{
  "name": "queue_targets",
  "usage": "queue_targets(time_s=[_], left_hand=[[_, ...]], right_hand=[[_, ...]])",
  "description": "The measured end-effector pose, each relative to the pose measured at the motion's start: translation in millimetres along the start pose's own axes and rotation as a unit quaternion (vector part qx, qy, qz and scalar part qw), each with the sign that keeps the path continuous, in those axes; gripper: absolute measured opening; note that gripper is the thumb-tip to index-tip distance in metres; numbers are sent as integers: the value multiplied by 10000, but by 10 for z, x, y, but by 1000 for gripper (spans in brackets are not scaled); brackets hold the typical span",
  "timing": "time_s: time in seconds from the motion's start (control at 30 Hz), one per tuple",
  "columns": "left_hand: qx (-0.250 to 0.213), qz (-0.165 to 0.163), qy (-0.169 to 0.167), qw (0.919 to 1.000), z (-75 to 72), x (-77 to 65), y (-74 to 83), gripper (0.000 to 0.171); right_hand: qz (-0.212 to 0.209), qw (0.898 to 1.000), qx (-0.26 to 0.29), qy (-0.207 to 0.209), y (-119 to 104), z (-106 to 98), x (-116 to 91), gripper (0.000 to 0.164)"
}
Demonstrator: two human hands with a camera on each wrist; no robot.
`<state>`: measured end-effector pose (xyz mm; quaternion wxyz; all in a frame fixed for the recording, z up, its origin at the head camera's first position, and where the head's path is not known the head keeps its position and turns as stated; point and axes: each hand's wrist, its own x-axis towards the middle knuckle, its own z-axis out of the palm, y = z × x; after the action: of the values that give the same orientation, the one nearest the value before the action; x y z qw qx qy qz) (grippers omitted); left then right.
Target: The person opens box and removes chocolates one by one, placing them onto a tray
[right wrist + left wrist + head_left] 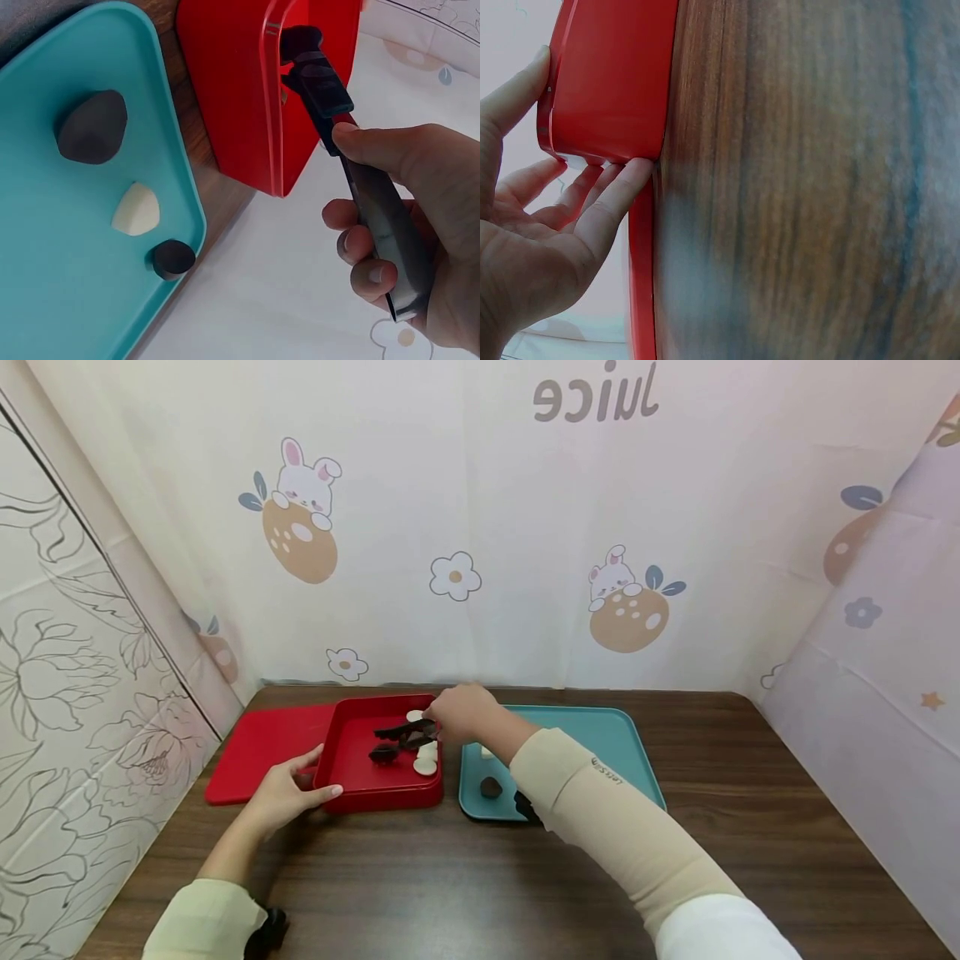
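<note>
tabletop (450,877), tongs (382,217) in right grip (463,718)

In the head view, you're getting bright, soft light across the curtain (517,510), and the table (450,881) is showing a dull sheen. In your left-wrist view, bluish glare is hazing that table, blurring its grain. In your right-wrist view, the tongs (384,221) are catching a pale highlight.

Black tongs (367,187) poke into an open red box (382,800), pretty shallow, with some white round pieces (425,767) along its right side.
</note>
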<state>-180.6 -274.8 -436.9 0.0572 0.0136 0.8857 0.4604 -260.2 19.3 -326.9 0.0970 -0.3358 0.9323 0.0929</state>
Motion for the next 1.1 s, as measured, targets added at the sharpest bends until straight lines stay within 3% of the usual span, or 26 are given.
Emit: queue_targets(time_s=[0.37, 0.73, 1.1], left_hand=[[4, 37, -1, 10000, -8, 11, -6, 93], [-34, 10, 0, 10000, -5, 6, -8, 92], [-26, 15, -3, 10000, 1, -2, -20, 93]], right_hand=[[-161, 9994, 303, 80, 9, 61, -44, 37], [-314, 9993, -64, 202, 10, 70, -102, 44], [-420, 9984, -87, 366, 58, 126, -200, 47]])
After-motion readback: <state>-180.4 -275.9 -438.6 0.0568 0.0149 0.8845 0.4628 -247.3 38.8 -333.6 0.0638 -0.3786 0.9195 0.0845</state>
